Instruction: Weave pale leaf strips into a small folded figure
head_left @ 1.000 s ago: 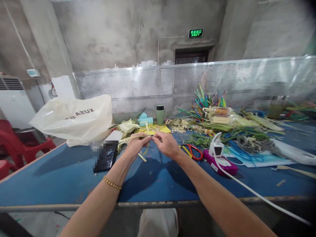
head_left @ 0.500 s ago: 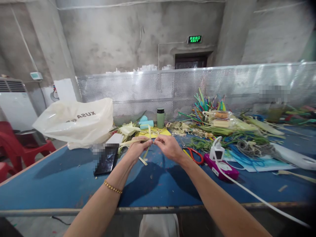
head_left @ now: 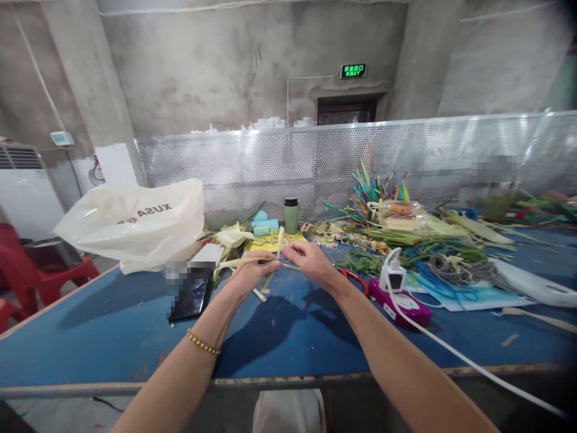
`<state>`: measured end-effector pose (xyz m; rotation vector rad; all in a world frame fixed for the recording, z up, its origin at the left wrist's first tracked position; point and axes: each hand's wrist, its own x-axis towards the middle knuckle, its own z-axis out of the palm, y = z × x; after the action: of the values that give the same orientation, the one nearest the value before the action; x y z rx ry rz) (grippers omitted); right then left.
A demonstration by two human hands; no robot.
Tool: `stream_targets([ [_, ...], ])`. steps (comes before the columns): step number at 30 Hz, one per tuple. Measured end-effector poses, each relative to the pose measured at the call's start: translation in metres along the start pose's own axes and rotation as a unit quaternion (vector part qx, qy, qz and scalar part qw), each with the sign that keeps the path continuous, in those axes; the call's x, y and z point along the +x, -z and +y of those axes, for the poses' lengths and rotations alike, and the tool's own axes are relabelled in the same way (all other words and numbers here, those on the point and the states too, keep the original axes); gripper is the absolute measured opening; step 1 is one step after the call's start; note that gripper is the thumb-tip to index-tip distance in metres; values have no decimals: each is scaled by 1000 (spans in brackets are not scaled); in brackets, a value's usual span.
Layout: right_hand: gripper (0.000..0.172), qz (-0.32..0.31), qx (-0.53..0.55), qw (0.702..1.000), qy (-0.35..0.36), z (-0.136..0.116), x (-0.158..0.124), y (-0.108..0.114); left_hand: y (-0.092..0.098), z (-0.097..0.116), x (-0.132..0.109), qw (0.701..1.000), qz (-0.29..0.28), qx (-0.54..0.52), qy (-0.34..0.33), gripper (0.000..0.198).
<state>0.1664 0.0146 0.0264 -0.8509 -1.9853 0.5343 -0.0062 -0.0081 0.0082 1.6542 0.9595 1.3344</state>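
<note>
My left hand (head_left: 255, 272) is closed in a pinch on pale, flat plant-fibre strips (head_left: 238, 262) that cross at its fingertips. One strip points left over the hand, another stands up between my hands, and short ends hang below. My right hand (head_left: 310, 260) is closed beside the upright strip (head_left: 280, 239), its fingertips pinched on the strips close to the left fingertips. A thin strip end (head_left: 292, 266) sticks out to the right under the right fingers. The exact grip of the right fingertips is partly hidden.
A dark phone (head_left: 195, 294) and white plastic bag (head_left: 135, 222) lie left. Behind stand a green bottle (head_left: 291, 215) and yellow sheet (head_left: 256, 245). Right are red-handled scissors (head_left: 358, 279), a purple power strip (head_left: 408, 307) with white cable, cord bundles (head_left: 455, 267) and leaf material.
My right hand has moved slightly up at the fingertips. The upright strip now leans a little right, and a thin strip end shows beneath the right hand.
</note>
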Motion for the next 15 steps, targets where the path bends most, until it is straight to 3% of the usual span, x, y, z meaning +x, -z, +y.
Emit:
stream_targets([
  [7,30,38,49,998,-34,2,2,-7,-4,2,-2,998,-33,-31,49,30],
  [15,28,27,53,998,-19,2,3,-11,-9,-3,0,997,3,-38,65,29],
])
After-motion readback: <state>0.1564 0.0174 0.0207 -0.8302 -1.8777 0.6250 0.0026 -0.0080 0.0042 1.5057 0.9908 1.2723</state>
